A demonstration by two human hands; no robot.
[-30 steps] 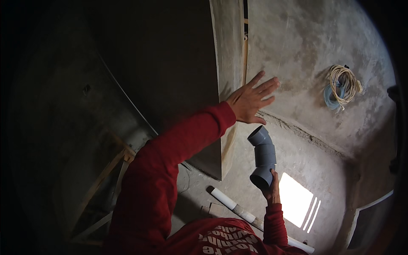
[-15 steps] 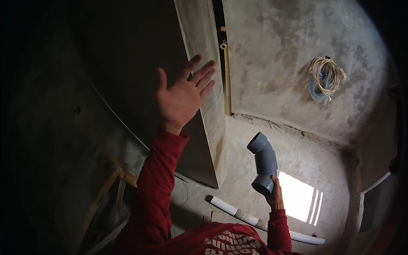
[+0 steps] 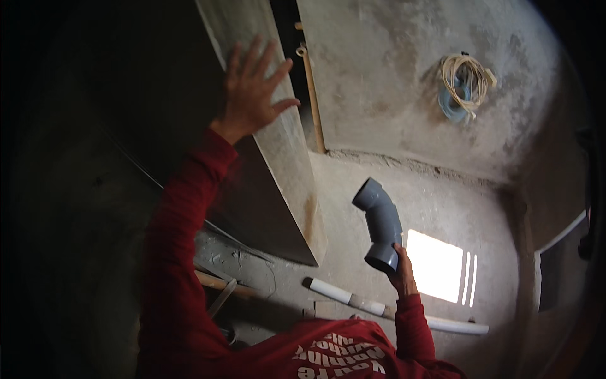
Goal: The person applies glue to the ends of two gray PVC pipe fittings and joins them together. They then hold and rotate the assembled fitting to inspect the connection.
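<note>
The right hand [image 3: 402,273] gripped a grey bent pipe elbow [image 3: 380,224] by its lower end, fingers wrapped around that end, the rest of the elbow rising above them. The left hand [image 3: 254,88], fingers spread wide, pressed flat on a concrete wall edge [image 3: 284,164]. A white pipe [image 3: 353,300] lay on the floor below.
</note>
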